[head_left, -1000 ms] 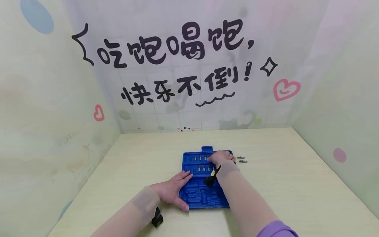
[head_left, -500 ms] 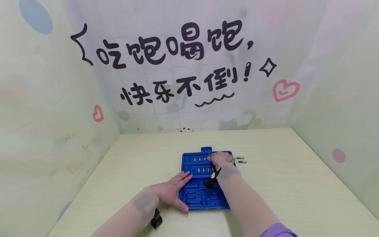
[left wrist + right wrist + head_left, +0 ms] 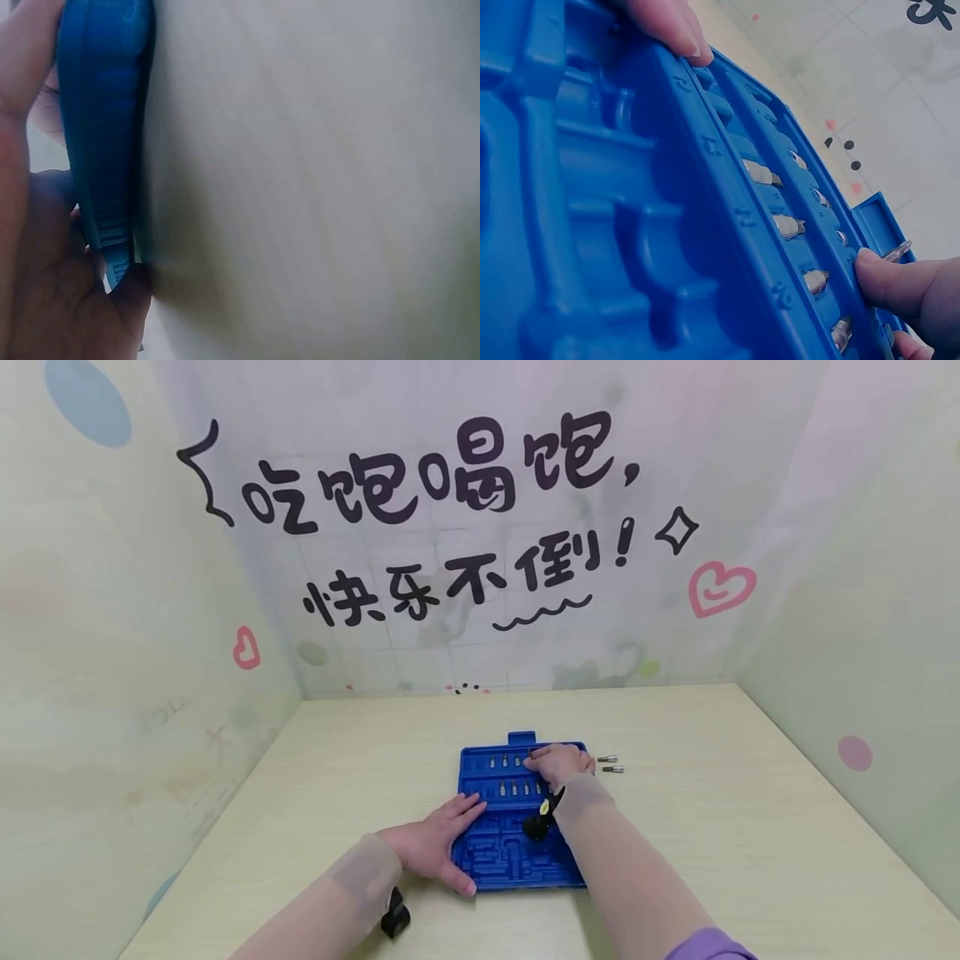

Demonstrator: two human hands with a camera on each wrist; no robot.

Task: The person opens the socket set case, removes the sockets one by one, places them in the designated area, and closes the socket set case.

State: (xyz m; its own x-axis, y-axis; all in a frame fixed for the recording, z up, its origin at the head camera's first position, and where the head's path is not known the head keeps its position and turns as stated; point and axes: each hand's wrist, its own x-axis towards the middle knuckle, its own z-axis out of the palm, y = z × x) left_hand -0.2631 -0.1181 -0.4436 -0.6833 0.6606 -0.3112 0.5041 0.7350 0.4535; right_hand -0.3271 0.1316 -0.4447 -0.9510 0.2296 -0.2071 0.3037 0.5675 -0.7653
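Observation:
A blue moulded tool case lies open on the table, with number marks beside its slots in the right wrist view. My left hand rests along its left side, fingers straight and spread over the rim, thumb at the near corner. At the far right of the case, my right hand pinches a metal bit socket at the upper row; only its tip shows past the thumb. Several bit sockets sit in the lower row, and others stand in the upper row.
Two loose bit sockets lie to the right of the case: the farther bit socket and the nearer bit socket. The pale wooden table meets a printed back wall. Walls also stand at left and right.
The right wrist has shifted slightly to the right, while its fingers stay at the upper row. The left hand keeps its place on the case.

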